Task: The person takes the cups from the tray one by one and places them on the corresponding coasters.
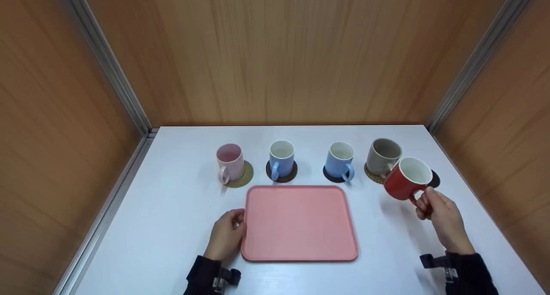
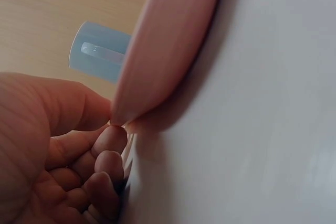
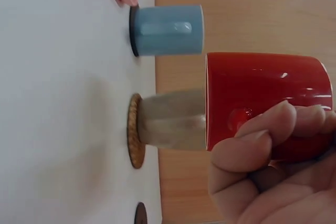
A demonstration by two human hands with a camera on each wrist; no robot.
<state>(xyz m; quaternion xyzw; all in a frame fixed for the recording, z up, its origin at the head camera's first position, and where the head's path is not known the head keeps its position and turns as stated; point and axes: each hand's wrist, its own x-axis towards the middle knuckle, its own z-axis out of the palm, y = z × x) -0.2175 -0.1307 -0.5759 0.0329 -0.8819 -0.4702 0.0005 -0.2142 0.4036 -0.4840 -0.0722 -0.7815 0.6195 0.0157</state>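
My right hand [image 1: 442, 217] grips the handle of a red mug [image 1: 401, 185] with a white inside, tilted a little and held above the table; its shadow falls below. Behind it, a dark coaster [image 1: 435, 180] is partly hidden. Close to the red mug stands a grey mug [image 1: 380, 159] on a woven-looking brown coaster [image 3: 135, 150]. With thumb and fingertips, my left hand [image 1: 227, 234] pinches the left rim of a pink rectangular tray [image 1: 300, 224]. Nothing lies on the tray.
Behind the tray, a pink mug [image 1: 232, 164] overlaps a tan coaster [image 1: 245, 177]. Two blue mugs, one left [image 1: 282, 157] and one right [image 1: 337, 162], stand on dark coasters. Wooden walls [image 1: 279, 54] with metal corner strips border the white table [image 1: 163, 209] on three sides.
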